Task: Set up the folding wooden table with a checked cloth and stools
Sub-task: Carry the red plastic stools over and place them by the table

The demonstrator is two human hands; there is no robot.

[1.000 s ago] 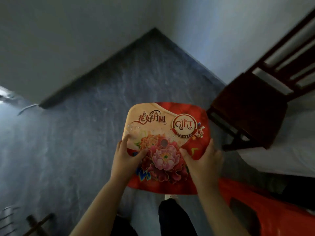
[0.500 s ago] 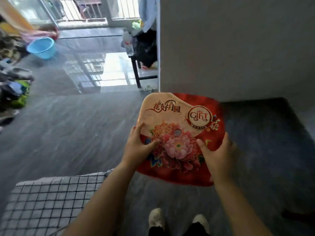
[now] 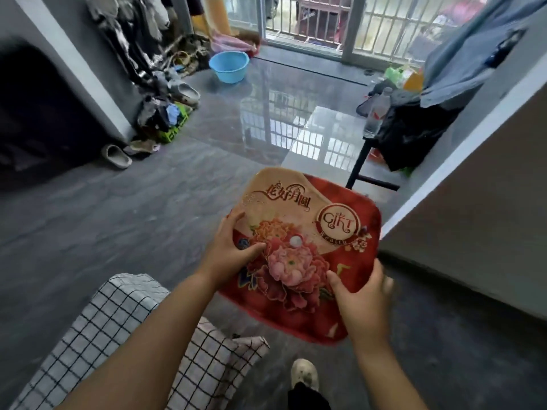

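Note:
I carry a red plastic stool (image 3: pixel 307 232) in front of me, seat up, printed with pink peonies and a round "GIFT" emblem. My left hand (image 3: pixel 229 250) grips its left edge with the thumb across the seat. My right hand (image 3: pixel 362 294) grips the near right edge, thumb on top. The stool's legs are hidden under the seat. The table under the black-and-white checked cloth (image 3: pixel 118 329) stands at the lower left, its corner just below my left forearm.
A white wall corner (image 3: pixel 473 173) juts in at the right. Beyond it a black-legged table (image 3: pixel 359 164) holds dark clothes and a water bottle (image 3: pixel 374 116). A blue basin (image 3: pixel 228 66), slippers (image 3: pixel 117 156) and piled shoes line the left wall. My shoe (image 3: pixel 305 374) is on the grey floor.
The view has swung left from a dim room corner toward the bright balcony doors. The stool stays in both hands, and the checked cloth has come closer at lower left.

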